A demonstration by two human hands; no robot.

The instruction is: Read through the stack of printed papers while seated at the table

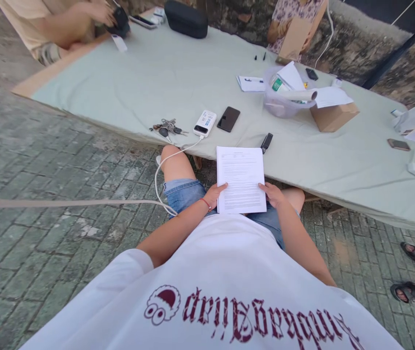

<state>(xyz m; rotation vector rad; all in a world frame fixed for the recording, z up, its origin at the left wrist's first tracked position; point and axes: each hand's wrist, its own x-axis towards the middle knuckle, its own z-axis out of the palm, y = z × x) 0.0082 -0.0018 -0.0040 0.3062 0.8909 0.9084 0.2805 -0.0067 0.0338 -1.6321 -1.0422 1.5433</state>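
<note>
A stack of printed paper sheets (242,170) is held above my lap, its far end reaching the table's near edge. My left hand (214,195) grips the left side, thumb on top and fingers hidden beneath. On the opposite side, my right hand (273,194) holds the sheets in the same way. Close to the far right corner of the paper lies a small black object (266,143). Beyond the sheets, a black phone (228,119) and a white power bank (205,123) with a cable rest on the table. Left of them is a bunch of keys (169,127).
The cloth-covered table (149,82) spans the view. A clear plastic tub (283,108) with papers and a roll stands beside a cardboard box (334,116). A black case (186,19) lies at the back. Other people sit across the table; sandalled feet show at right.
</note>
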